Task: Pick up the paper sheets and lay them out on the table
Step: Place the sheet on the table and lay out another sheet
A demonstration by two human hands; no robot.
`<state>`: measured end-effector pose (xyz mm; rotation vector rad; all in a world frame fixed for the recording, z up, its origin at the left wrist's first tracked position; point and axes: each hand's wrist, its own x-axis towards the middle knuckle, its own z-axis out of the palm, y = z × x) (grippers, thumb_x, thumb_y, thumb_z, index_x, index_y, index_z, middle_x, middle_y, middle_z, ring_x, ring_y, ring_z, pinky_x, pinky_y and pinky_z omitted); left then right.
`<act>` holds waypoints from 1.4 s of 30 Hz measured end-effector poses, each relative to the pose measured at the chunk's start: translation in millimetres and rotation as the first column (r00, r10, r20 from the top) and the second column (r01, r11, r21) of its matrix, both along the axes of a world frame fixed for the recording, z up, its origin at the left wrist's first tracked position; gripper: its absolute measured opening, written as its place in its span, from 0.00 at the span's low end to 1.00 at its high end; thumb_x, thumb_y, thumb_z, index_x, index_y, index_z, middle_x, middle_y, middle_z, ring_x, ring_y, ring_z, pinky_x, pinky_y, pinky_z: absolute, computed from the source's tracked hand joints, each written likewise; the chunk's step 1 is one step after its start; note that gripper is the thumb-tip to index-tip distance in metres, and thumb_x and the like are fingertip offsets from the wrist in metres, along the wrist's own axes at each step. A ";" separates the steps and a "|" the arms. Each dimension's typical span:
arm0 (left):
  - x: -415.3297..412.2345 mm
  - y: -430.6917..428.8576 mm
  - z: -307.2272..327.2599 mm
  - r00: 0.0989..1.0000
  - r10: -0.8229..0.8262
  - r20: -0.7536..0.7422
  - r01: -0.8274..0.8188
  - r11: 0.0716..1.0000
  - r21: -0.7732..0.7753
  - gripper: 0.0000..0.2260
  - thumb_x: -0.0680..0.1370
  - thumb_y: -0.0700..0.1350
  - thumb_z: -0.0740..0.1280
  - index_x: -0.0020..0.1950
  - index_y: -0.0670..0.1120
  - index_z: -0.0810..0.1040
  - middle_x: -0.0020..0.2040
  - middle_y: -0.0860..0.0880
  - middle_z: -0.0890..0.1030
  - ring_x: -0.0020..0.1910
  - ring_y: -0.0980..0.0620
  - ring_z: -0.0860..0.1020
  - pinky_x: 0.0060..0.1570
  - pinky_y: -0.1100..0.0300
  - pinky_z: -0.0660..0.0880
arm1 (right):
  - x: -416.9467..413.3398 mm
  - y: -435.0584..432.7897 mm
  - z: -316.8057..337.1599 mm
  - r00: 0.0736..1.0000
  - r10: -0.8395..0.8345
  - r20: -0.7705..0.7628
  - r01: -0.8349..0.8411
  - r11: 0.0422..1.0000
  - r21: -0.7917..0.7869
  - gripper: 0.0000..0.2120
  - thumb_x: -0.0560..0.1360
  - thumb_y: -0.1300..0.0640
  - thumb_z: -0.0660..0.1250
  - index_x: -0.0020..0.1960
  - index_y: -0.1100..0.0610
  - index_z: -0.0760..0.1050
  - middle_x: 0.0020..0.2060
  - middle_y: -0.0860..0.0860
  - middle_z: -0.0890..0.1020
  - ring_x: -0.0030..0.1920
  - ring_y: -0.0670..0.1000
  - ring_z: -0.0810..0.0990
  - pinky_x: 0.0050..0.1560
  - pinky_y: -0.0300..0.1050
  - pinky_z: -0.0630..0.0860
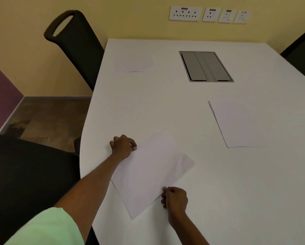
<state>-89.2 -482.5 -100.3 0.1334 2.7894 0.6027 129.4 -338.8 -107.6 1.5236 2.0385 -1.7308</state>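
A white paper sheet [148, 175] lies skewed near the table's front left edge. My left hand [123, 145] pinches its far left corner. My right hand [174, 198] pinches its near right edge. Both sets of fingers are closed on the paper. A second sheet [240, 124], or a thin stack, lies flat to the right, apart from both hands. A third sheet [133, 64] lies flat at the far left of the white table [166, 106].
A grey metal cable hatch [205, 66] is set into the table's far middle. Black chairs stand at the far left [74, 41], the near left [24, 174] and the far right [303, 48]. Wall sockets [208, 15] sit on the yellow wall.
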 end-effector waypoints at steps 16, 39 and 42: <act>6.9 -1.4 -7.0 0.998 -0.039 -0.040 0.039 0.999 -0.001 0.05 0.71 0.47 0.75 0.44 0.55 0.81 0.50 0.50 0.74 0.59 0.40 0.68 0.49 0.53 0.59 | -0.6 1.7 8.2 1.000 0.006 0.030 -0.004 0.997 -0.078 0.11 0.73 0.62 0.68 0.33 0.63 0.76 0.24 0.53 0.79 0.25 0.51 0.79 0.31 0.44 0.79; 138.2 64.6 93.6 0.808 -0.507 -0.300 0.317 0.803 -0.505 0.31 0.78 0.60 0.59 0.74 0.40 0.63 0.74 0.36 0.65 0.70 0.32 0.64 0.56 0.36 0.70 | 51.5 53.2 129.5 0.820 0.572 0.015 -0.492 0.692 0.529 0.28 0.77 0.49 0.63 0.74 0.57 0.62 0.71 0.56 0.68 0.71 0.57 0.66 0.69 0.56 0.64; 171.8 85.2 116.5 0.818 -0.473 -0.327 0.295 0.833 -0.468 0.30 0.77 0.59 0.61 0.72 0.40 0.67 0.72 0.35 0.68 0.68 0.32 0.67 0.55 0.35 0.69 | 72.1 68.0 153.6 0.825 0.564 0.032 -0.474 0.659 0.584 0.28 0.77 0.49 0.62 0.74 0.57 0.61 0.71 0.56 0.67 0.71 0.58 0.65 0.68 0.59 0.63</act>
